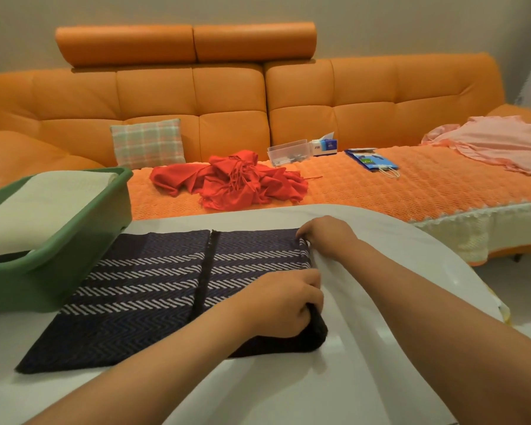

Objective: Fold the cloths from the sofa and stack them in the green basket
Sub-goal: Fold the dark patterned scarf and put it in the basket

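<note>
A dark navy cloth with white zigzag stripes (154, 289) lies folded flat on the white table (365, 348). My left hand (279, 305) grips its near right corner, fingers curled round the edge. My right hand (328, 237) pinches its far right corner. The green basket (74, 240) stands on the table at the left, touching the cloth, with a folded cream cloth (43, 204) inside it. On the sofa (196, 96) behind lie a crumpled red fringed cloth (236, 179) and, at far right, a pink cloth (497, 142).
On the sofa seat cover there are a plaid cushion (147, 142), a clear plastic box (288, 151), a tissue pack (324, 145) and a blue paper bag (371, 161). The table's curved edge runs at the right, with pale floor (528, 289) beyond.
</note>
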`<control>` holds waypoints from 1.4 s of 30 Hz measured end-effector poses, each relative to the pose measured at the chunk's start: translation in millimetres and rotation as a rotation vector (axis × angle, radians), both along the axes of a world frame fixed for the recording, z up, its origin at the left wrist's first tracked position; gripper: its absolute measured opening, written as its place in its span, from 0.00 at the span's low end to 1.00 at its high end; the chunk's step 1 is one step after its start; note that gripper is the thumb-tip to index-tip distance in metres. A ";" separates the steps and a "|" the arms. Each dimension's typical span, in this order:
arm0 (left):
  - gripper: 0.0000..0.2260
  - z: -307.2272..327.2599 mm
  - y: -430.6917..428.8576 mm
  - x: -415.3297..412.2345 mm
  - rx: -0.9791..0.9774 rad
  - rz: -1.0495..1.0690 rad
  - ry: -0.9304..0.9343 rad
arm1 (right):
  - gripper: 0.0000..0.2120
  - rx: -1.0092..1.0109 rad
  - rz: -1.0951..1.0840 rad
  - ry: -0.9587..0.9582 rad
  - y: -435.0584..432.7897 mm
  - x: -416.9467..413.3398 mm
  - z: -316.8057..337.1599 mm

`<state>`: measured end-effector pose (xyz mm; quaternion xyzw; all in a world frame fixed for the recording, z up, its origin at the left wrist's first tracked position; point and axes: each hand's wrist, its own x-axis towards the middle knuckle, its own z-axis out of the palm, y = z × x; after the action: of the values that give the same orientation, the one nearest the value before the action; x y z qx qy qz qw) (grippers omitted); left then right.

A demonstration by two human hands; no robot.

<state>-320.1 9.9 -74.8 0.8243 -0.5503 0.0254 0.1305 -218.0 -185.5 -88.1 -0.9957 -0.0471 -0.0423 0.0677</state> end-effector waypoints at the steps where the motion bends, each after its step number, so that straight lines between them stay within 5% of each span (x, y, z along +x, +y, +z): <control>1: 0.11 3.8 10.4 1.0 -0.025 0.032 0.021 | 0.17 0.052 -0.008 -0.019 4.3 -0.1 2.0; 6: 0.11 24.8 86.5 6.3 -0.149 0.170 0.126 | 0.15 0.260 0.004 -0.178 52.9 -0.6 24.2; 13: 0.12 32.4 219.3 5.3 -0.170 0.455 0.098 | 0.16 0.168 0.195 -0.211 179.0 26.6 62.5; 19: 0.08 18.7 297.4 0.1 -0.041 0.765 0.044 | 0.20 0.005 0.324 -0.103 284.9 52.1 56.8; 23: 0.10 13.5 313.8 -5.9 0.190 0.918 0.056 | 0.37 0.019 0.348 0.202 322.8 52.7 33.4; 25: 0.11 12.4 316.7 -7.5 0.268 0.947 0.086 | 0.42 0.083 0.327 0.263 325.0 47.5 17.5; 28: 0.11 14.5 318.2 -8.1 0.271 0.973 0.086 | 0.36 0.135 0.264 0.201 315.2 34.0 6.2; 31: 0.09 10.4 317.0 -7.1 0.167 0.990 0.200 | 0.27 0.058 0.258 0.186 302.0 11.4 1.9; 42: 0.11 19.4 252.7 -15.3 -0.010 0.789 0.371 | 0.31 -0.105 0.282 0.329 222.4 -29.1 -11.5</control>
<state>-335.5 262.6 -55.3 0.9615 -0.1601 -0.0726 0.2114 -247.1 36.9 -99.6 -0.9749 -0.1762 0.1330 0.0276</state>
